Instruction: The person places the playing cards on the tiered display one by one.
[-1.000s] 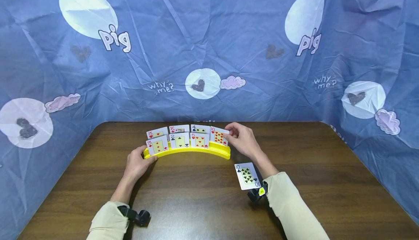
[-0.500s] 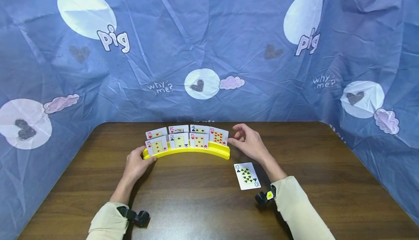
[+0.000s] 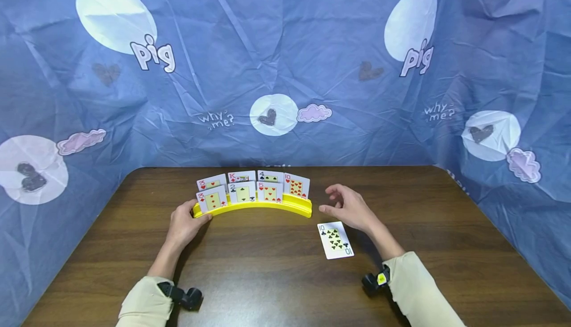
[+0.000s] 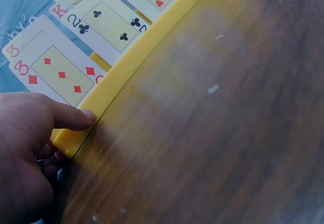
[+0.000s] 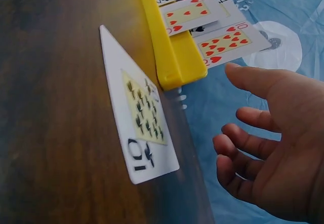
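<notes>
A curved yellow card holder (image 3: 263, 205) stands on the table with playing cards upright in two rows. My left hand (image 3: 182, 225) grips its left end, thumb on the front edge beside the three of diamonds (image 4: 62, 74). The ten of hearts (image 3: 296, 186) is at the right end of the back row, with no card in front of it. On the table, right of the holder, the ten of clubs (image 3: 335, 241) lies face up. Above and beyond that card, my right hand (image 3: 352, 209) holds nothing; its fingers are loosely bent and apart from holder and card.
The brown wooden table (image 3: 267, 277) extends on all sides of the holder. Behind it hangs a blue printed cloth (image 3: 214, 79), which also runs along both sides. Each wrist wears a black camera, the right one (image 3: 372, 282) close to the table.
My right hand has let go of the ten of hearts, which stays in the holder, and has drawn back to the right and toward me. The left hand keeps its grip.
</notes>
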The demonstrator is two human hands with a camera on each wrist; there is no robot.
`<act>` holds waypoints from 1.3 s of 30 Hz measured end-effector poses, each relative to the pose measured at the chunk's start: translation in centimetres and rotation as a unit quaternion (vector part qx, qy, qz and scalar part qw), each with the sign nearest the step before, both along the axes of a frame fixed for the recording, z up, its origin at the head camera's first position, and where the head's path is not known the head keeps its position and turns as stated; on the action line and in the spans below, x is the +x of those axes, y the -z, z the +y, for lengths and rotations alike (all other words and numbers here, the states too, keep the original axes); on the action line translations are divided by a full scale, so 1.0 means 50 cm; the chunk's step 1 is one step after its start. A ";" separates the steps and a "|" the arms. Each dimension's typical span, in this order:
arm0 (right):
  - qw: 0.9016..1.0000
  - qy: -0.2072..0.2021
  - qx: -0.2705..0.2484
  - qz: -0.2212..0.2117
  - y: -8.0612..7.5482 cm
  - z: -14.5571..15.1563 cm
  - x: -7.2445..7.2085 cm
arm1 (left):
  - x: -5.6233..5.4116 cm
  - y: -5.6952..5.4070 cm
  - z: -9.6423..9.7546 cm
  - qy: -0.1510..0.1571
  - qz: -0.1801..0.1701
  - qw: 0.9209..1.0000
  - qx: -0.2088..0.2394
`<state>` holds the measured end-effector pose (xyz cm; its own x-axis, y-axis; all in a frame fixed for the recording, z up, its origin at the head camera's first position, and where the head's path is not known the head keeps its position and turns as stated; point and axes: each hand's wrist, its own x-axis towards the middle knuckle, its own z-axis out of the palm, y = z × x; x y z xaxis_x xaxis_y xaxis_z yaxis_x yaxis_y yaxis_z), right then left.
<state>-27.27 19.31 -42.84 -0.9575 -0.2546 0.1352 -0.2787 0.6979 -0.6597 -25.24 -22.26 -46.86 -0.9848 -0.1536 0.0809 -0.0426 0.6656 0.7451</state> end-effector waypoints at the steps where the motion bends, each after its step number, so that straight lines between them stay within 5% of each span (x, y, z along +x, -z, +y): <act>1: 1.000 -0.002 0.004 0.003 0.002 0.001 0.002 | 0.001 0.000 0.000 0.000 0.001 1.000 0.000; 39: 0.997 -0.010 0.071 0.008 0.063 0.046 0.097 | -0.001 -0.003 0.000 -0.001 -0.009 1.000 0.001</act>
<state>-22.45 21.63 -45.96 -0.9500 -0.2916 0.1115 -0.3034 0.7780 -0.5501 -25.27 -22.26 -46.73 -0.9857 -0.1562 0.0625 -0.0580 0.6644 0.7451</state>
